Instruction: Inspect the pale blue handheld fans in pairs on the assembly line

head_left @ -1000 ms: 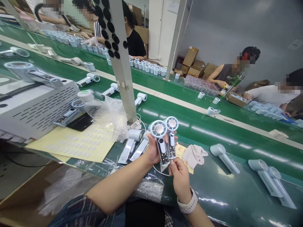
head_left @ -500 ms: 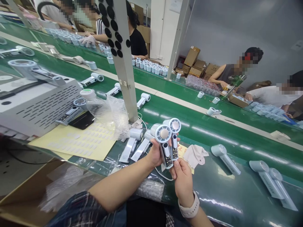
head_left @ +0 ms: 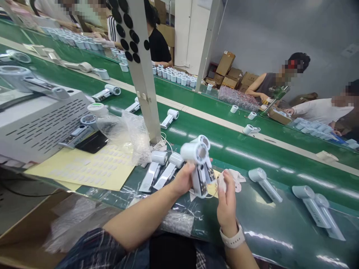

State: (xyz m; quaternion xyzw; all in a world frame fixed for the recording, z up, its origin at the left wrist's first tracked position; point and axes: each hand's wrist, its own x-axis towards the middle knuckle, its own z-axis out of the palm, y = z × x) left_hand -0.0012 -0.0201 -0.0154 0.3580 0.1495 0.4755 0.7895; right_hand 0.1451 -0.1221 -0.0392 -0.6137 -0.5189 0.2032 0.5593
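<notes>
My left hand [head_left: 183, 179] is closed around two light-blue handheld fans [head_left: 199, 183], held side by side above the bench. Their round heads point up, and dark circuit parts show in the uncovered handles; the heads are a little blurred. Just right of the fans, my right hand [head_left: 227, 203] is raised with its fingers stretched out, apart from them and holding nothing. A crumpled white cloth [head_left: 239, 180] lies behind that hand, on a yellow paper. To the left of my left hand, two more handheld fans [head_left: 153, 172] rest on the bench.
On the right lie several handheld fans [head_left: 265, 183]. A metal post [head_left: 143, 86] rises at the bench's edge. At left are a white vented machine [head_left: 47, 116], a yellow label sheet [head_left: 84, 168] and a plastic bag [head_left: 137, 138]. Co-workers sit beyond the green conveyor [head_left: 202, 123].
My right hand has let go of the fans' handle ends and moved right, its fingers opening. In my left hand the two fans have turned and tilted.
</notes>
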